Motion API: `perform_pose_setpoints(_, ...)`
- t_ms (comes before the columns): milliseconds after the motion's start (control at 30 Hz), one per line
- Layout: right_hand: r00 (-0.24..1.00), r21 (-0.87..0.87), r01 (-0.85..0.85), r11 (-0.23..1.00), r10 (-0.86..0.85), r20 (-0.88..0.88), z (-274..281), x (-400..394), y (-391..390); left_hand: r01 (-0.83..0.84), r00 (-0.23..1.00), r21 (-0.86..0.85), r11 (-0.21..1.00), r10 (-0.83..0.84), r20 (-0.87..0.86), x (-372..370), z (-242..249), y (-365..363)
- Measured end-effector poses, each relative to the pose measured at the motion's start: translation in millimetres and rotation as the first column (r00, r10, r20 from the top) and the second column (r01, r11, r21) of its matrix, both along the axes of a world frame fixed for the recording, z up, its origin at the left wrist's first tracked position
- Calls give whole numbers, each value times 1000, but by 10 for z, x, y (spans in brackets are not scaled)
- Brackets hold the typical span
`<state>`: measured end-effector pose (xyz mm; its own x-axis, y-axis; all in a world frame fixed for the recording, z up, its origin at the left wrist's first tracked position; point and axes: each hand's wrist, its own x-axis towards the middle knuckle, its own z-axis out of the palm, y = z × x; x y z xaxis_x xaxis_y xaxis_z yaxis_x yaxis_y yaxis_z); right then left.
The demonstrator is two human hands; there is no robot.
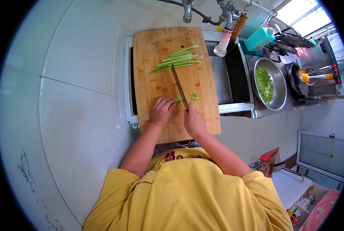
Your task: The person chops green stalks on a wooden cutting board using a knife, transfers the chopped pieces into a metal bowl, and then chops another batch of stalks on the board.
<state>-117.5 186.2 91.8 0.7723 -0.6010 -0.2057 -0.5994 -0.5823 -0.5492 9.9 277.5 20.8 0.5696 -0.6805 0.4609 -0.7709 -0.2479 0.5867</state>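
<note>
A wooden cutting board (156, 50) lies across the sink. My right hand (195, 122) is closed around the handle of a kitchen knife (178, 84), its blade pointing away from me over the board. On the left, my left hand (162, 111) grips a small bunch of green stalks (177, 99), whose cut ends reach the blade. A little heap of chopped green pieces (194, 95) sits just right of the knife. Farther back on the board lies a pile of long green stalks (177, 59). The fingertips of my left hand are partly hidden.
To the right stands a metal bowl (282, 86) holding chopped greens. Behind the board are a faucet (229, 13) and the sink basin (220, 77). A turquoise bottle (259, 38), a pan (294, 77) and utensils crowd the right counter. A tiled wall (79, 96) borders the left side.
</note>
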Motion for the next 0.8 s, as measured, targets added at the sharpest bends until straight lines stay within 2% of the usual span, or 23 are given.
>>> perform_pose_setpoints(633, 996, -28, -50, 998, 47, -79, -126, 96, 4, -5, 1000, 3, 1000, 5, -20, 35, -70, 42)
perform_pose_setpoints(733, 1000, -11, 5, 1000, -5, -9, -242, 17, 24, 4, 1000, -15, 1000, -4, 7, 26, -100, 66)
perform_pose_setpoints(800, 986, -34, -3, 999, 8, 166, -309, -34, -15, 2, 999, -42, 999, -1, 35, 30, -100, 48)
